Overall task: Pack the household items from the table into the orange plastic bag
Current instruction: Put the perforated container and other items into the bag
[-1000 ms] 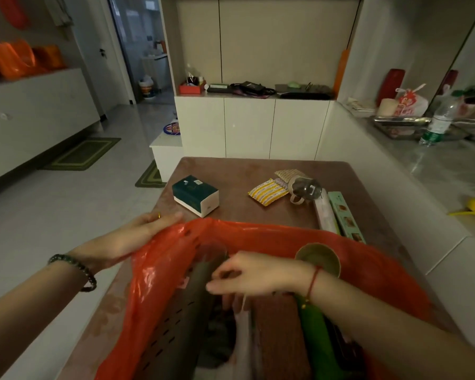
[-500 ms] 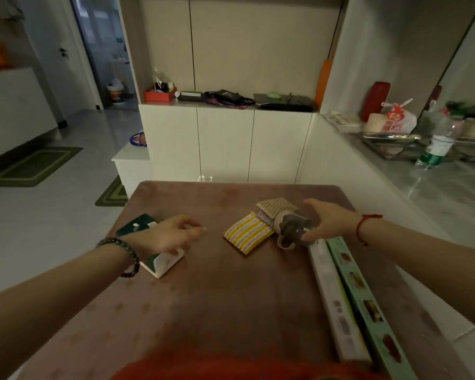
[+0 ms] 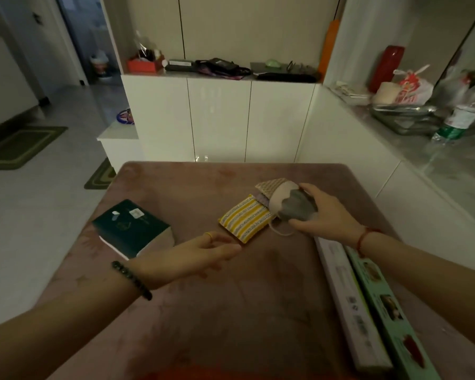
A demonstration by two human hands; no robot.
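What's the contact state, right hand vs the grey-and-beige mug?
Touching. The head view shows the right hand gripping the mug, which lies on its side: the thumb is over its top and the fingers curl under it, with no gap.

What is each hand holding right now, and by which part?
The right hand grips the mug round its body, not its handle. The left hand is open and holds nothing.
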